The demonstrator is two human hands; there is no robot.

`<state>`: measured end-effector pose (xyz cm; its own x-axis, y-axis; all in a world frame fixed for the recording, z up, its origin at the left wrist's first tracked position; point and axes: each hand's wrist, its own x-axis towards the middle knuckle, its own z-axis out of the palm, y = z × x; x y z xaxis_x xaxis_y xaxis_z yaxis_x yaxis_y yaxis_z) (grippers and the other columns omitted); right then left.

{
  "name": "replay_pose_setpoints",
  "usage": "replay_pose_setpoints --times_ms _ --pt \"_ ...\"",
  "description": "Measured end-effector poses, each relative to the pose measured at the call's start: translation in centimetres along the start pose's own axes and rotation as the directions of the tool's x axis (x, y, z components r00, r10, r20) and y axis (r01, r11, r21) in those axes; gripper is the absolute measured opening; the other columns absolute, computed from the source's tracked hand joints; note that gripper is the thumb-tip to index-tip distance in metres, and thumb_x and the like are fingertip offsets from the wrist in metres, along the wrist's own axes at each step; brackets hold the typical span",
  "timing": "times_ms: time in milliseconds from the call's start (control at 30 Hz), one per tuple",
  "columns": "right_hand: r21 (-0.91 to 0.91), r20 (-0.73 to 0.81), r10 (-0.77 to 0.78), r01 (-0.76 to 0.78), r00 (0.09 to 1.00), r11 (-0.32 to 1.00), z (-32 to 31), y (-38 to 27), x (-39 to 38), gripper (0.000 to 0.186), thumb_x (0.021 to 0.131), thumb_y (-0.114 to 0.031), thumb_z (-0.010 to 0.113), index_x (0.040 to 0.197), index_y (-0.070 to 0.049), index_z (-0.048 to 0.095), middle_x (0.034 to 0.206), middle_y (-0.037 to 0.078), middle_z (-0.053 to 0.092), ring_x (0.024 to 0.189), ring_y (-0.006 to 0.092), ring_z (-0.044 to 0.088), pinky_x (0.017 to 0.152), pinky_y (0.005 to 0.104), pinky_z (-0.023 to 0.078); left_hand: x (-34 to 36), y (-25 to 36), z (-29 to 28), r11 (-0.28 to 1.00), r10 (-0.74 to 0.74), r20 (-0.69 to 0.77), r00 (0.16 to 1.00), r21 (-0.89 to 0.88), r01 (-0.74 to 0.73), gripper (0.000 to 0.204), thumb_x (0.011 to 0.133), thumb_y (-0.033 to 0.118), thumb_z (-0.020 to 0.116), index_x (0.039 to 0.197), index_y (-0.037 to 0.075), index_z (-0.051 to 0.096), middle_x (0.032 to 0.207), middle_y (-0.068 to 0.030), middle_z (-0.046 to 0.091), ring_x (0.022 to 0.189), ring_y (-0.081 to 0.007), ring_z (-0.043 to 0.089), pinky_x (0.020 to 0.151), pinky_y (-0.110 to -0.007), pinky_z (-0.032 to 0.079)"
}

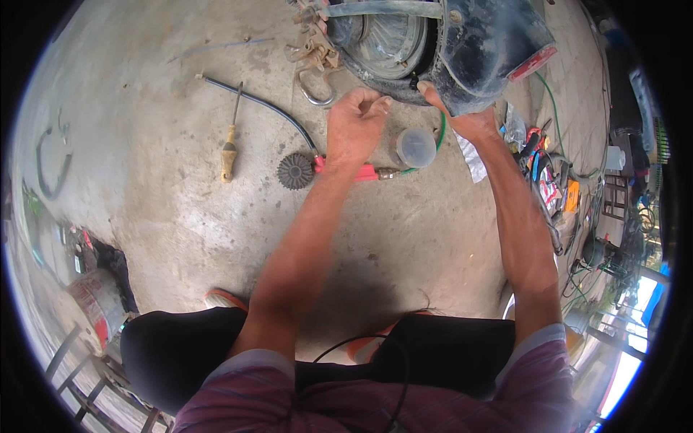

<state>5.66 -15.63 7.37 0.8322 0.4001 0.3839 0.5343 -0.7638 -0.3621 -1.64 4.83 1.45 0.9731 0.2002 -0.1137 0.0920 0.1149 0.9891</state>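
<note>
At the far side stands a large, scuffed black housing (473, 50) with a round, ribbed, clear part like a headlight lens (393, 40) and a red patch at its right end. My right hand (469, 123) grips its near edge, thumb on top by a small black knob and the other fingers hidden underneath. Beside that edge, my left hand (355, 126) is closed in a pinch; whatever is between its fingertips is too small to make out. Below my hands lie a red tool with a metal fitting (367, 173), a dark toothed disc (295, 171) and a round translucent tub (416, 148).
On the concrete floor to the left lie a yellow-handled screwdriver (229, 155) and a black hose (267, 106). A bent metal hook (315, 90) hangs by rusty brackets. Tools and packets (552, 180) pile up at the right, near a green hose (552, 94).
</note>
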Motion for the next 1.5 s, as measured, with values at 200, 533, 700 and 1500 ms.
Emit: replay_pose_setpoints --times_ms 200,533,700,1500 --pt "0.017 0.006 0.020 -0.021 1.000 1.000 -0.8 -1.7 0.3 0.040 0.087 -0.026 0.088 0.115 -0.001 0.073 0.105 0.008 0.075 0.093 0.0222 0.067 0.087 0.0390 0.055 1.5 2.0 0.6 0.764 0.558 -0.025 0.830 0.407 -0.501 0.038 0.084 0.019 0.088 0.113 0.001 0.071 0.108 -0.0124 0.072 0.093 -0.0280 0.070 0.082 -0.041 0.057" --pt "0.002 0.017 -0.011 0.011 1.000 1.000 -1.7 -1.3 0.6 0.038 0.085 -0.023 0.089 0.113 -0.001 0.075 0.102 0.007 0.077 0.091 0.0187 0.068 0.085 0.0372 0.056 2.2 1.8 1.5 0.673 0.628 0.002 0.779 0.503 -0.543 0.043 0.080 0.024 0.090 0.107 0.001 0.068 0.103 -0.0158 0.071 0.095 -0.0369 0.069 0.084 -0.046 0.056" --pt "-0.039 0.032 0.031 -0.030 0.999 0.999 -1.3 -0.7 0.3 0.034 0.085 -0.020 0.089 0.109 -0.001 0.076 0.098 0.006 0.076 0.087 0.0174 0.067 0.083 0.0358 0.057 2.5 1.8 1.3 0.666 0.629 0.034 0.777 0.491 -0.561 0.042 0.080 0.023 0.090 0.107 0.000 0.067 0.102 -0.0167 0.070 0.093 -0.0378 0.069 0.083 -0.047 0.056" --pt "0.027 -0.035 -0.042 0.043 0.998 0.999 0.7 -0.2 0.0 0.038 0.089 -0.036 0.086 0.109 -0.006 0.076 0.101 0.006 0.077 0.094 0.0222 0.070 0.087 0.0386 0.056 4.1 2.9 -1.4 0.816 0.361 0.208 0.909 0.400 -0.416 0.042 0.086 0.025 0.088 0.113 0.000 0.068 0.105 -0.0122 0.076 0.097 -0.0216 0.073 0.086 -0.036 0.059"
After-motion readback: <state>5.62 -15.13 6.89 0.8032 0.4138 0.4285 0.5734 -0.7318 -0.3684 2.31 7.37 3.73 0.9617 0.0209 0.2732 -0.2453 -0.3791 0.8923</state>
